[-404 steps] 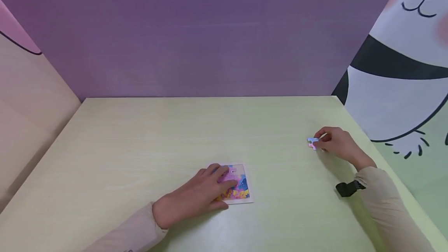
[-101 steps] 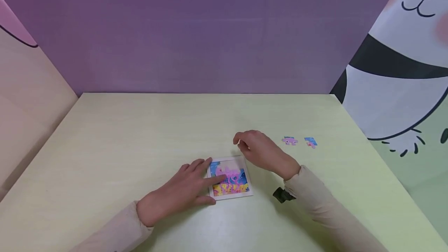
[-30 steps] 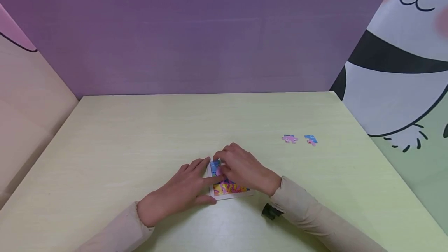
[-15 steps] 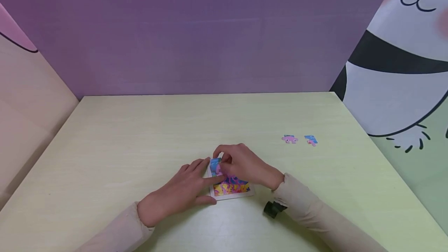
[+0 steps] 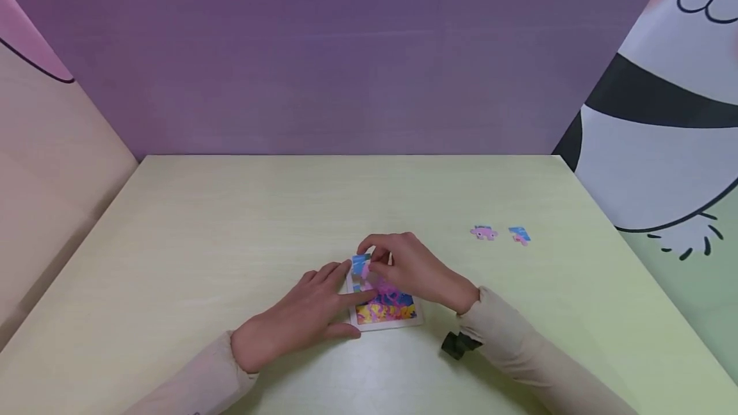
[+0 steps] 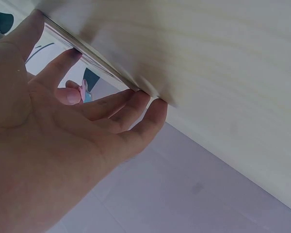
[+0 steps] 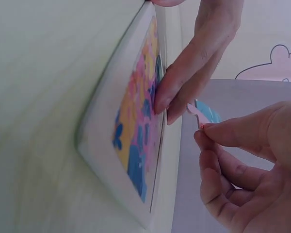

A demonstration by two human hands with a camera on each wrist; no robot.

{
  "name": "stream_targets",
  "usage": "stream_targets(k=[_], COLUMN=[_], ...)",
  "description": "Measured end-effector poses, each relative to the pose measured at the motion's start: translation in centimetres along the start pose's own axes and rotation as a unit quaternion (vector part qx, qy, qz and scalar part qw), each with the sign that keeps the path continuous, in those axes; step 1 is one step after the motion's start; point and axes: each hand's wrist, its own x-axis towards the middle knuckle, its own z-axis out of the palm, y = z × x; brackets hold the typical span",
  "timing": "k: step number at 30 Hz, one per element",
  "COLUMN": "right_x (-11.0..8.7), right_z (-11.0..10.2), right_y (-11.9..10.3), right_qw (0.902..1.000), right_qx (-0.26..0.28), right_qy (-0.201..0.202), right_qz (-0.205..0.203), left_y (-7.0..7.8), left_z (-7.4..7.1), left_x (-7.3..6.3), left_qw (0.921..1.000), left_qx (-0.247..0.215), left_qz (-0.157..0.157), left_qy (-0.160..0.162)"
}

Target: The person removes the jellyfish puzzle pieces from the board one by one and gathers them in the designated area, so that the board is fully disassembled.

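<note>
The right hand (image 5: 414, 266) has its grip clamped, thumb against finger, on a puzzle piece (image 7: 197, 113), raised just over the far left part of the puzzle tray (image 7: 104, 119). The left hand (image 5: 302, 312) has its grip apart, fingers spread at the tray's left edge, forefinger across it. A pink piece (image 5: 483, 233) and a blue-topped piece (image 5: 520, 235) lie rightward, short of the right-hand edge; leftward the desk (image 5: 230, 223) extends broadly
</note>
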Motion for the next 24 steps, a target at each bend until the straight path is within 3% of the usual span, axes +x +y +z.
stream_targets(k=[12,24], right_x=[-1.3,-1.6], right_z=[-1.2,-3.9], right_y=[0.0,2.0], right_qw=[0.9993,0.9965], right_qx=[-0.018,-0.044], right_qy=[0.022,0.065], right_qz=[0.023,0.030], left_y=[0.2,0.3], left_z=[0.1,-0.1], left_x=[-0.1,0.0], left_qw=[0.9996,0.9992], left_qx=[-0.010,-0.012], left_qz=[-0.019,-0.027], left_qy=[-0.020,-0.026])
